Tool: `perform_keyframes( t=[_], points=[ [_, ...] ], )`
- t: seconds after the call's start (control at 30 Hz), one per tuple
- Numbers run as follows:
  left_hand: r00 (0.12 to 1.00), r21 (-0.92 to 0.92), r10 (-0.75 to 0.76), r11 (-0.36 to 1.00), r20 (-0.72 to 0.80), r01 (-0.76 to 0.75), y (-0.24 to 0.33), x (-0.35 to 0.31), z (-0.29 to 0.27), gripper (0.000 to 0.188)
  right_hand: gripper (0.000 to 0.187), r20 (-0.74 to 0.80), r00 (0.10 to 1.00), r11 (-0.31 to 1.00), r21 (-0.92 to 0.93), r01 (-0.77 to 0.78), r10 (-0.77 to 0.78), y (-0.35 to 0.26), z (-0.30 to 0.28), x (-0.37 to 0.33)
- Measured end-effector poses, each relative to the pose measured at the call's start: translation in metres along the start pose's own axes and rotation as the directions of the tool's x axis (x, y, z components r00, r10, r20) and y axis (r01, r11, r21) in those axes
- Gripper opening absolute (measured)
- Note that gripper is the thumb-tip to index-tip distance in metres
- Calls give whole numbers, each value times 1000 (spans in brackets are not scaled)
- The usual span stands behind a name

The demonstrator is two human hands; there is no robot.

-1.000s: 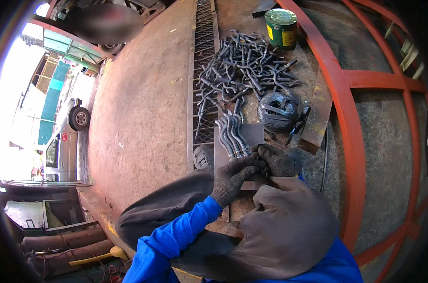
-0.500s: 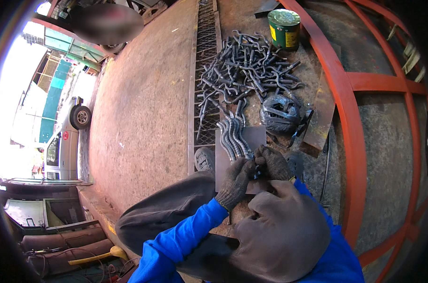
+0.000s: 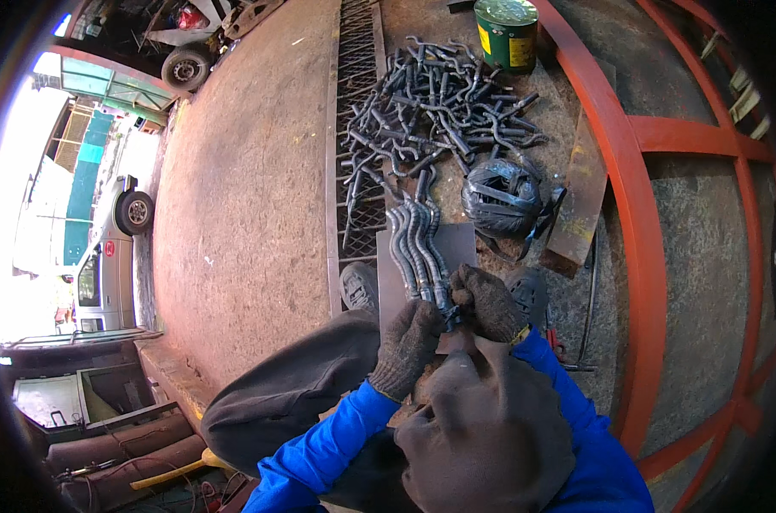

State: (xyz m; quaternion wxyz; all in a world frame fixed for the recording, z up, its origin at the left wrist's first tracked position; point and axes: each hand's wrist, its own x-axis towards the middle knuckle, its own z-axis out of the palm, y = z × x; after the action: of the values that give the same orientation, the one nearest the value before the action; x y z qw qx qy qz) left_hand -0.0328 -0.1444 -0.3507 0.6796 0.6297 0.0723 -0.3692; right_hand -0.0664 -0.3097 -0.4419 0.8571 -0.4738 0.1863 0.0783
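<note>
Both hands wore dark knitted gloves and were at the near end of a bundle of wavy dark rods [image 3: 419, 248]. The left hand [image 3: 408, 340] lay at the left of the rod ends, fingers curled closed and thumb side uppermost. The right hand [image 3: 488, 302] was just beside it, across a narrow gap, fingers likewise bent inward. A small dark strip [image 3: 450, 319] showed between them at the rod ends. What either hand had inside its grip could not be told, the gloves covering it.

The rods lay side by side, lengthwise away from the person, over a flat grey plate [image 3: 462, 245] on the floor [image 3: 234, 214]. Beyond them was a loose heap of bent and straight dark pieces [image 3: 439, 111], partly over a floor grating [image 3: 360, 51]. A black plastic-wrapped bundle [image 3: 502, 201] stood near the heap's right side, and a green drum [image 3: 508, 38] with yellow patches at its far right. A flat board [image 3: 580, 205] lay between the wrapped bundle and an orange-red metal frame [image 3: 649, 282]. The person's left shoe [image 3: 359, 286] was beside the plate. A parked vehicle [image 3: 114, 265] was noted well apart, at far left.
</note>
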Motion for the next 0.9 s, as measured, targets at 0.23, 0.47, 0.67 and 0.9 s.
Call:
perform_keyframes(
  t=[0.23,0.47,0.67,0.9],
  points=[
    [992,101,102,989,79,-110,19,-20,16,29,29,123,986,829,535,-164,115,-49,24,-36],
    [998,238,46,970,43,-55,6,-2,3,26,30,167,981,971,232,54,-95,-22,3,-22],
    [948,519,303,798,92,-306,2,8,10,31,30,185,983,955,288,-68,14,-17,4,-16],
    [995,520,81,849,51,-96,8,2,12,30,28,18,975,899,-385,210,-220,-17,22,-20]
  ],
)
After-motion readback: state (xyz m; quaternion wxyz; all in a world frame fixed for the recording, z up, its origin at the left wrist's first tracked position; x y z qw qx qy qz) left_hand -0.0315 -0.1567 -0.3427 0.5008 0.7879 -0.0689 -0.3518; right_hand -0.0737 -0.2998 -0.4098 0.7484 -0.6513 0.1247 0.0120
